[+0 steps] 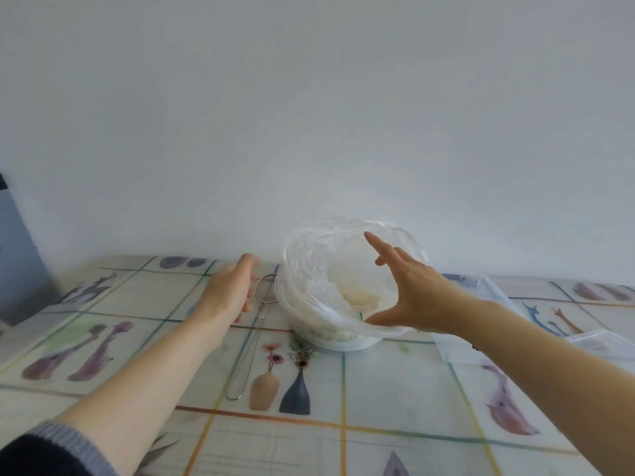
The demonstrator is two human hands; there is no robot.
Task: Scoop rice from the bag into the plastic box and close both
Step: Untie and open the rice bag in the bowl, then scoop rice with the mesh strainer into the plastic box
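A clear plastic bag (319, 249) stands open inside a round white tub (330, 334) near the wall, with white rice (357, 295) at its bottom. My right hand (415, 293) is spread open just in front of the bag's mouth, thumb near the front rim, holding nothing. My left hand (230, 290) hovers open to the left of the tub, above a small wire scoop (256, 324) lying on the table. The clear plastic box (481, 324) sits to the right, partly hidden behind my right forearm.
The table (378, 407) has a patterned cloth with vases and animals. A clear lid or second container (604, 345) lies at the right edge. A grey object (20, 269) stands at the far left. A white wall runs behind.
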